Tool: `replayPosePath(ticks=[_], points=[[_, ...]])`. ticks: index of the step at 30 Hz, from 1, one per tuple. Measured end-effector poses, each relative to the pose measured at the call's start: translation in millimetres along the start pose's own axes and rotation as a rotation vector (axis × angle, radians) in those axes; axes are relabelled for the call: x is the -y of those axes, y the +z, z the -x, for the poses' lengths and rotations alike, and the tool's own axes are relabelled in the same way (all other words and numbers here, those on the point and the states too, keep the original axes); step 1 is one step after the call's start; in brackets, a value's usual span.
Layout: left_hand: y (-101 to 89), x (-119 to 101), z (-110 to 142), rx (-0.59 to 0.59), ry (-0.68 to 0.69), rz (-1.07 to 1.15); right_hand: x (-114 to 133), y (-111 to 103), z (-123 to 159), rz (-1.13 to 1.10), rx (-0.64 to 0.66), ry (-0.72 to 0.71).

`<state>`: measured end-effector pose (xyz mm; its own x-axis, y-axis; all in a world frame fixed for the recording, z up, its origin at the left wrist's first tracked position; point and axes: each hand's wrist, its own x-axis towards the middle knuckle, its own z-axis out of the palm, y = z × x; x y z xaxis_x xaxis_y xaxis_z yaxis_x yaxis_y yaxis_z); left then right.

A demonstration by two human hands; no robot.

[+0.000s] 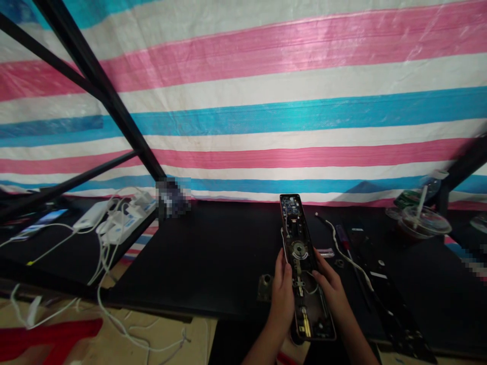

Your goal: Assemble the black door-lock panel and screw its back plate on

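Observation:
Both hands hold a long, narrow, opened electronic door lock housing (300, 248), tilted with its far end up. A circuit board (291, 207) fills that far end. A round metal part sits in the middle, and a brass-coloured part (305, 322) lies toward the near end. Thin white wires run inside. My left hand (282, 289) is closed around the left edge. My right hand (332, 286) grips the right edge, its thumb over the rim near a wire. A small metal plate with a hole (265, 287) lies just left of my left hand.
Right of the housing lie a white cable (352, 261), a screwdriver (343, 237) and a long black panel (399, 309). A lidded plastic cup (424, 221) with a straw stands farther right. Power strips (127, 223) with cables sit left, beside black frame bars (110, 99). A striped sheet (304, 116) hangs behind.

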<state>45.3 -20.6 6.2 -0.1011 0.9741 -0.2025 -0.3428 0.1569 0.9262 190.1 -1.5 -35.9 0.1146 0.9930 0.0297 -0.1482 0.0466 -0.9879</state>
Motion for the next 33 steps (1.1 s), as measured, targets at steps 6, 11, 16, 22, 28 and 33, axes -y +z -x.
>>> replayPosePath(ticks=[6,11,16,22,28,33], points=[[-6.3,1,-2,0.011,0.033,-0.031,-1,0,0,0.016,0.002,-0.013],[-9.7,6,-4,0.029,0.067,-0.003,3,-1,0,0.009,-0.027,0.025],[-14.7,5,-2,0.121,0.091,0.053,10,-1,1,-0.004,-0.022,0.038],[-15.7,3,1,0.168,0.086,0.101,17,2,4,0.022,-0.022,0.024],[-15.4,2,2,0.156,0.06,0.098,17,3,6,0.06,-0.033,0.012],[-16.3,3,0,0.165,0.077,0.08,20,6,8,0.1,-0.04,-0.001]])
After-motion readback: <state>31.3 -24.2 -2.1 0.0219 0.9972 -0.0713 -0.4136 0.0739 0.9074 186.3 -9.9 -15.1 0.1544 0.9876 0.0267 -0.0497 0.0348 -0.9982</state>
